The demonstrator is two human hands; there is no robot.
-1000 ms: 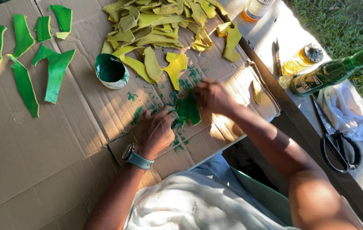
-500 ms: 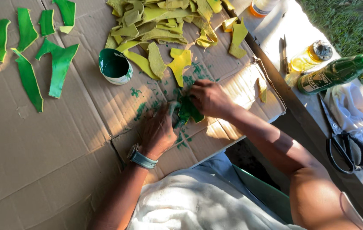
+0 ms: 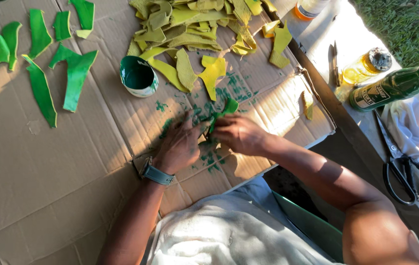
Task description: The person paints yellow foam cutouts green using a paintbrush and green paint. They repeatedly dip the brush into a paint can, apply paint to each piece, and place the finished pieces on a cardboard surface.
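Observation:
My left hand [image 3: 180, 143] and my right hand [image 3: 239, 133] meet over a sheet of cardboard [image 3: 72, 162] smeared with green paint. Between their fingertips is a small green-painted leaf-shaped piece [image 3: 223, 110], which both hands pinch; the right hand grips its lower end. A grey watch sits on my left wrist. A small pot of green paint [image 3: 138, 76] stands just up and left of my left hand. A pile of yellow unpainted pieces [image 3: 195, 29] lies beyond the hands.
Several green painted pieces [image 3: 57, 64] lie spread at the upper left. On the right stand a green glass bottle [image 3: 391, 88], a small jar of yellow liquid [image 3: 366, 66], black scissors [image 3: 406, 172], a knife [image 3: 335, 64] and a white cloth [image 3: 416, 127].
The hands have drawn closer together, and the green piece has been lifted from flat on the cardboard and now stands up between the fingertips.

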